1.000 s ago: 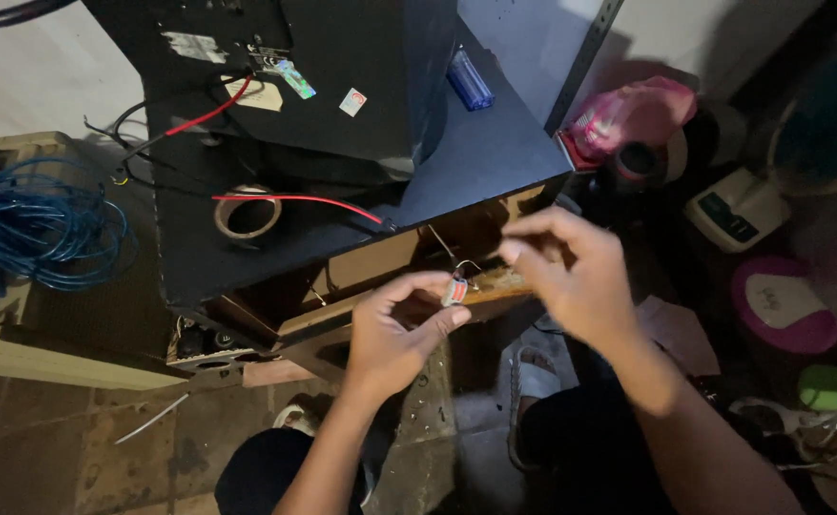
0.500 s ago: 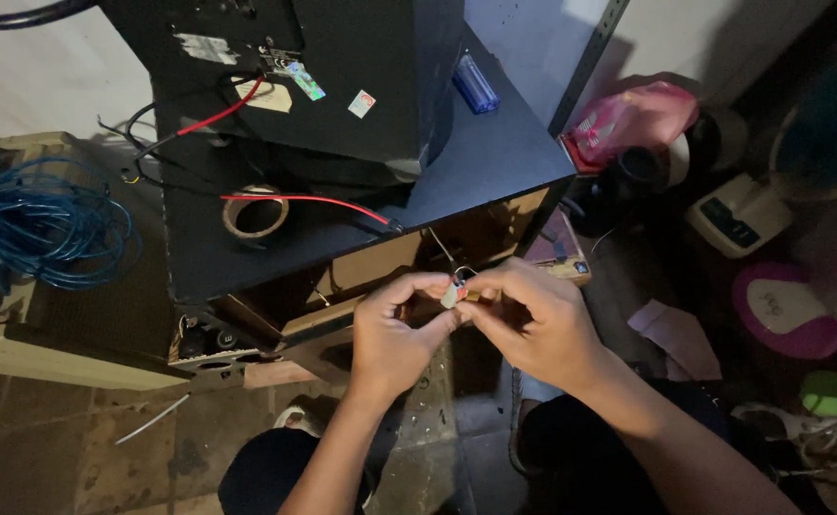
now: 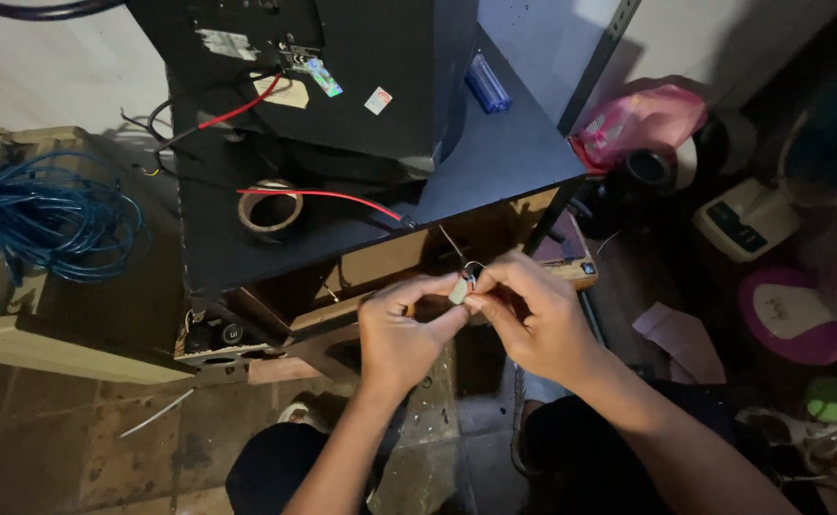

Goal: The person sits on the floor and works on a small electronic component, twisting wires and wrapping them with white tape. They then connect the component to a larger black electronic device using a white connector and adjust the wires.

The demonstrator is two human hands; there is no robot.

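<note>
Dim room: pale wall (image 3: 46, 76) upper left, brown tiled floor (image 3: 65, 448) lower left, black table (image 3: 495, 162) centre

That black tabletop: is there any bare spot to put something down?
Yes. The black tabletop is bare between the blue lighter and its front edge. Left of the red wire sits a brown tape roll; the black box fills the back. The left hand and right hand crowd below.

Right hand (image 3: 533, 319): was raised and apart from the left a second ago, now lowered, fingertips meeting the left's.
Small pale part (image 3: 458, 290): now pinched by both hands.
</note>
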